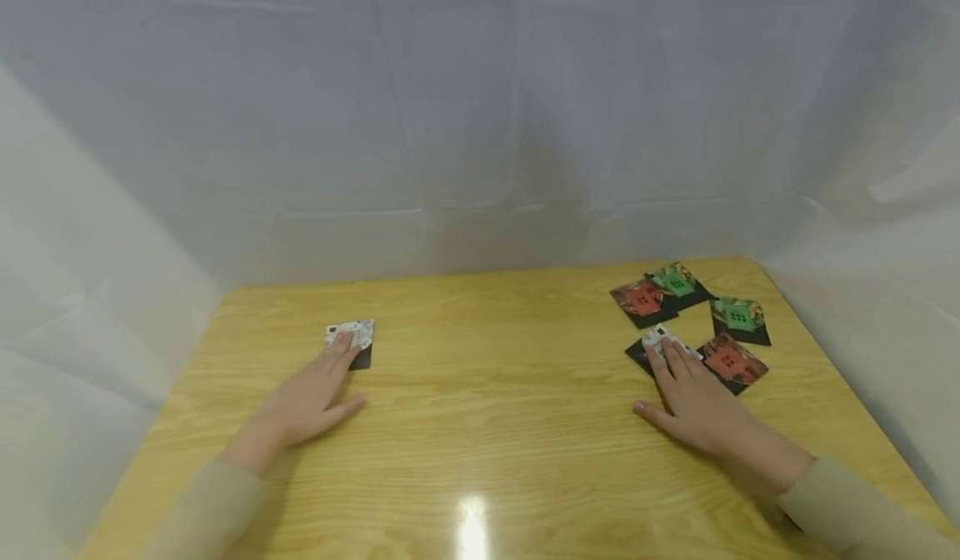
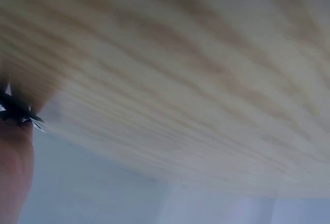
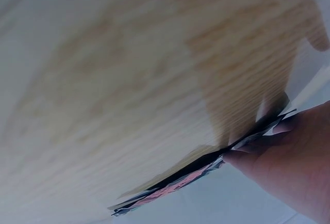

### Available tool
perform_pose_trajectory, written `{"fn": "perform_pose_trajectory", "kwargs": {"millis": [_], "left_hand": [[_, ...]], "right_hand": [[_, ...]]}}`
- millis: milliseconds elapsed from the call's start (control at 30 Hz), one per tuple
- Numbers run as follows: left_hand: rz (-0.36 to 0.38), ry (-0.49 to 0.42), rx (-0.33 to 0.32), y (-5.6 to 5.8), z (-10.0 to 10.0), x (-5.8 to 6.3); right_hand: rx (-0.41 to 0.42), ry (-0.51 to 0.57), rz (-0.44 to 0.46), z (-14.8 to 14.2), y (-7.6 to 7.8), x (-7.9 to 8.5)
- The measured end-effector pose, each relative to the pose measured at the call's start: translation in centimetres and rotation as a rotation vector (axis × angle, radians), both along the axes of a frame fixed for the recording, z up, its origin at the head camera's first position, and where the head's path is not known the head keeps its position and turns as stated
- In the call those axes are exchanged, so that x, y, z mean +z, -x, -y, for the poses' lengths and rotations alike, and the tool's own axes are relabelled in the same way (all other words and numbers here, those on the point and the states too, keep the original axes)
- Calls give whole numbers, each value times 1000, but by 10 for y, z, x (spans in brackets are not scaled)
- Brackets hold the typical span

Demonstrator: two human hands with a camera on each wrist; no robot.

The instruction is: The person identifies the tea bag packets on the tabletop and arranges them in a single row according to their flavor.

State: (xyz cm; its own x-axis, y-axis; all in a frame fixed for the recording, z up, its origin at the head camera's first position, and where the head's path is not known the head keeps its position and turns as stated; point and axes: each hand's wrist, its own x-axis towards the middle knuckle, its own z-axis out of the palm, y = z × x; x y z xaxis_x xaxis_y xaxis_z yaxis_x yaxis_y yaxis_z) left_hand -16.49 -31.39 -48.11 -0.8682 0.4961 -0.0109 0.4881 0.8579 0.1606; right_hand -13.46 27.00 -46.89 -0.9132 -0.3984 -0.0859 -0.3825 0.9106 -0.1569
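Observation:
On the left part of the wooden table lies a small flat square packet (image 1: 362,359) with a white patterned print and a black lower part. My left hand (image 1: 307,402) rests its straight fingertips on it, thumb spread out on the right. Over on the right, my right hand (image 1: 701,410) lays its extended fingers on a similar white-printed black packet (image 1: 637,354). Beside those fingers is a red-printed packet (image 1: 735,362), which the right wrist view also shows edge-on as a thin red and black strip (image 3: 175,184). Both hands partly cover the packets under them.
Behind the right hand lie another red-printed packet (image 1: 641,300), a green-printed packet (image 1: 677,283) overlapping it, and a second green-printed packet (image 1: 739,317) near the table's right edge. The wooden table (image 1: 487,360) is enclosed by pale hanging sheets (image 1: 465,110) at the back and sides.

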Motion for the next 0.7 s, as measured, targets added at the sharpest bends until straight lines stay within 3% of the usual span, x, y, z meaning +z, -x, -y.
{"fn": "perform_pose_trajectory", "kwargs": {"millis": [267, 700], "left_hand": [[-17, 11, 13, 1, 16, 1], [8, 13, 39, 5, 23, 7]], "right_hand": [[1, 6, 0, 0, 0, 0], [31, 22, 25, 15, -1, 7]]}}
